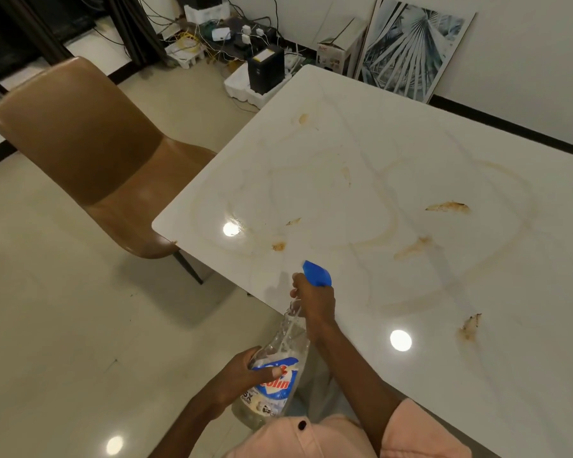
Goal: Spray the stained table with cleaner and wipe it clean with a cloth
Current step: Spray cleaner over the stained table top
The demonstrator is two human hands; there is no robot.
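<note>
A brown chair [90, 150] stands at the left, its seat tucked under the corner of the white bench [411, 180]. Nearer the person, the left hand [242, 375] has its grip curled round the labelled lower body of a clear spray bottle [278, 368], thumb across the label. The bottle tilts up and away over the bench's near edge. The right hand [315, 299] has its grip closed on the bottle's neck, just below the blue spray head [318, 274]. Across the bench to the right lie brown stains [449, 206] and faint smeared rings. A framed picture [411, 51] leans against the far wall.
</note>
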